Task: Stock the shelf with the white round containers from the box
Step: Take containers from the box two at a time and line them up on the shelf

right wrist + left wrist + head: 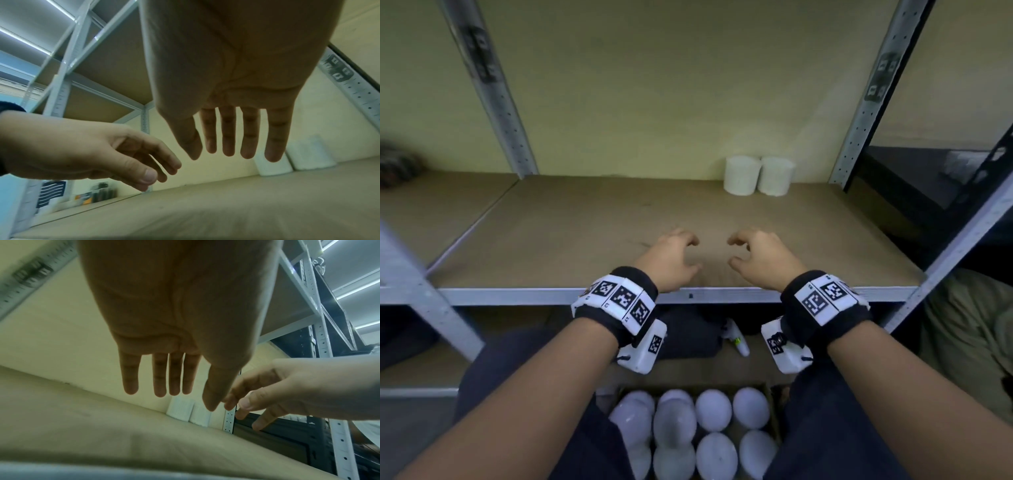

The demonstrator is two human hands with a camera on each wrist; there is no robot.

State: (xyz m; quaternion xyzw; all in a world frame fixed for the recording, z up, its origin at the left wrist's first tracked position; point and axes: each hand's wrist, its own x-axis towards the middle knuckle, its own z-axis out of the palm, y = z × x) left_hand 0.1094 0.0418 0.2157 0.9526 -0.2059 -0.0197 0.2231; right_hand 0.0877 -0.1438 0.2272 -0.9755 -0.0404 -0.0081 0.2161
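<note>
On shelf, head view: two white containers (758, 180) touching, back right of shelf (585, 222); box (774, 431) below between knees, roughly eight or more white containers (714, 411) left in it.
Head view, hands: left hand (671, 260) and right hand (763, 258) over front edge, grip released, nothing held.
Left wrist view: fingers (159, 378) straight, empty.
Right wrist view: fingers (249, 138) straight, empty.
Progress: early, most stock to go.
</note>
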